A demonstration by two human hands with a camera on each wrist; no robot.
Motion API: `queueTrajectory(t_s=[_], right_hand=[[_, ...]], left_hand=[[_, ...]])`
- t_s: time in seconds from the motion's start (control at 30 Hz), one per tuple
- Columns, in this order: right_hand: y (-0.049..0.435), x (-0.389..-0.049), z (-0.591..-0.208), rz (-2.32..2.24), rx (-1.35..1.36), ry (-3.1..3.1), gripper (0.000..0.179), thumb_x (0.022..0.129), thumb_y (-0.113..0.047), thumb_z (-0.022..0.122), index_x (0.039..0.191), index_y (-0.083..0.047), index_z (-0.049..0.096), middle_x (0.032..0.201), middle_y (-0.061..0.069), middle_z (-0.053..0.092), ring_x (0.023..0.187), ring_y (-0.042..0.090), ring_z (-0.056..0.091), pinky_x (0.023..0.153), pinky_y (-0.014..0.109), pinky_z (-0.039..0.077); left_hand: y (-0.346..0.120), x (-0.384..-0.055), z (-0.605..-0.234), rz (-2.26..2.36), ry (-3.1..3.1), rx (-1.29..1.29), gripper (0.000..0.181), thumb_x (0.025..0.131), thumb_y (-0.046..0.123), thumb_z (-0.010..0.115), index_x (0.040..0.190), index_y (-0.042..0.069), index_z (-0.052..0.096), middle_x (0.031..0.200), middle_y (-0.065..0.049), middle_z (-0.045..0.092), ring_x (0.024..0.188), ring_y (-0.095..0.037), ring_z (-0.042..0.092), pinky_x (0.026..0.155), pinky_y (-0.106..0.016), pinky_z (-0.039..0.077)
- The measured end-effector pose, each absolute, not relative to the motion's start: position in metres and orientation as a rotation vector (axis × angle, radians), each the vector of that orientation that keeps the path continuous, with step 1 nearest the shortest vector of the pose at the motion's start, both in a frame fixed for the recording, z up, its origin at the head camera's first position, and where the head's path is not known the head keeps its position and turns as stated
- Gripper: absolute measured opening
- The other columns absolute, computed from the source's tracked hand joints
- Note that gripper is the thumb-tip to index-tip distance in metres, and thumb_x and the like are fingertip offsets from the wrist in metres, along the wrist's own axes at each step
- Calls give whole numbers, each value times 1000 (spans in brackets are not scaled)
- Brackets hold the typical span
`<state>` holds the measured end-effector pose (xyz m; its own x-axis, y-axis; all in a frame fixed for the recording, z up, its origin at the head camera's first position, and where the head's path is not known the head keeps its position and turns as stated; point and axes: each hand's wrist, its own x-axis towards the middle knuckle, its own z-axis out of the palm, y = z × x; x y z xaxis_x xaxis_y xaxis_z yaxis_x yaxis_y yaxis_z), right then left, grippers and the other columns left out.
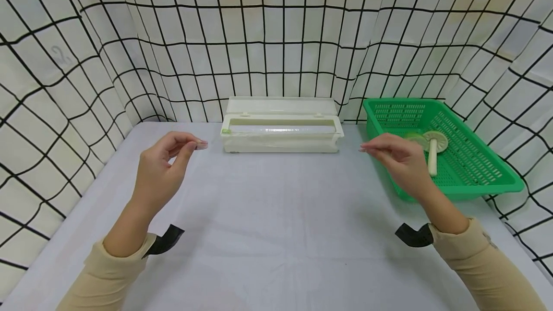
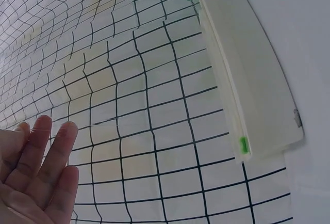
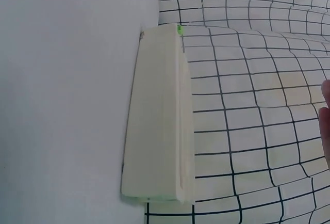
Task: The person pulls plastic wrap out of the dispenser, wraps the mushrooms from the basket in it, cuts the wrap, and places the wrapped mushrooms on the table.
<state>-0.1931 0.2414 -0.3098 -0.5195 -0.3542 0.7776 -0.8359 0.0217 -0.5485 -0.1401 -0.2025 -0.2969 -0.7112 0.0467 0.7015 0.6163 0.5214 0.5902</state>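
A white film dispenser box [image 1: 282, 146] stands at the back of the table with its lid raised. Inside it lies a roll of cling film [image 1: 282, 129]. To the left, my left hand [image 1: 163, 169] is raised, thumb and fingertips pinching a thin, clear sheet of cling film [image 2: 103, 124], of which only faint glints show. On the other side my right hand [image 1: 403, 160] hovers in front of the green basket, its fingertips pinched together on the film. The film's full outline cannot be made out. In the right wrist view only fingertips [image 3: 325, 123] show.
A green plastic basket [image 1: 479, 189] stands at the right. In it are a pale disc with a stick handle [image 1: 433, 157] and a partly hidden yellow-green item [image 1: 414, 137]. White walls with black grid netting [image 1: 283, 42] enclose the white table [image 1: 276, 224].
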Motion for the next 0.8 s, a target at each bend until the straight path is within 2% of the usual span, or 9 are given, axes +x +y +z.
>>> queueTrajectory(t_s=[0.1, 0.2, 0.3, 0.37, 0.47, 0.53, 0.67, 0.8], right_hand=[[244, -195, -312, 1531, 1329, -1845, 20, 98, -6, 70, 100, 14, 72, 99, 12, 75, 97, 15, 69, 85, 21, 55], [247, -197, -313, 1519, 1401, -1845, 24, 98, -11, 70, 101, 12, 72, 101, 13, 75, 98, 15, 69, 87, 22, 55], [251, -197, -315, 1497, 1448, -1882, 23, 98, -11, 69, 102, 11, 73, 101, 13, 75, 99, 14, 69, 88, 22, 55], [255, -197, -315, 1482, 1494, -1917, 20, 98, -10, 69, 104, 9, 73, 102, 12, 75, 98, 14, 68, 87, 21, 54], [259, -197, -315, 1442, 1582, -1976, 15, 98, -4, 68, 107, 6, 74, 103, 9, 74, 97, 13, 67, 85, 21, 53], [260, -195, -315, 1408, 1612, -2036, 14, 97, 2, 68, 109, 3, 75, 104, 6, 74, 96, 12, 67, 83, 21, 53], [261, -190, -314, 1339, 1601, -2193, 30, 88, 18, 68, 108, -4, 76, 102, 1, 74, 93, 11, 69, 79, 22, 55], [261, -188, -315, 1325, 1621, -2290, 43, 81, 26, 67, 108, -7, 76, 100, 2, 75, 89, 13, 70, 75, 24, 57]], left_hand=[[-207, -139, -298, -1188, -2152, -561, 8, 96, -11, 63, 100, -6, 68, 95, -1, 75, 94, 2, 68, 84, -13, 49], [-211, -138, -299, -1184, -2179, -601, 12, 94, -13, 65, 98, -3, 70, 94, 7, 74, 92, 2, 68, 88, -13, 49], [-214, -138, -300, -1196, -2207, -642, 14, 93, -13, 66, 96, 0, 71, 92, 5, 75, 91, 1, 68, 92, -14, 49], [-215, -137, -300, -1217, -2238, -648, 15, 94, -11, 66, 96, 2, 72, 91, 2, 75, 90, 1, 69, 90, -14, 49], [-218, -136, -301, -1244, -2296, -653, 14, 95, -8, 66, 95, 4, 73, 89, -2, 75, 90, -1, 69, 86, -13, 50], [-220, -135, -301, -1249, -2348, -655, 13, 96, -6, 67, 96, 6, 73, 90, 0, 75, 90, -1, 69, 83, -13, 49], [-226, -134, -304, -1268, -2463, -678, 11, 97, -1, 67, 97, 9, 73, 91, 2, 75, 89, -3, 70, 80, -14, 50], [-229, -135, -306, -1292, -2562, -732, 11, 99, 2, 67, 98, 11, 73, 93, 3, 75, 88, -7, 72, 78, -17, 53]])
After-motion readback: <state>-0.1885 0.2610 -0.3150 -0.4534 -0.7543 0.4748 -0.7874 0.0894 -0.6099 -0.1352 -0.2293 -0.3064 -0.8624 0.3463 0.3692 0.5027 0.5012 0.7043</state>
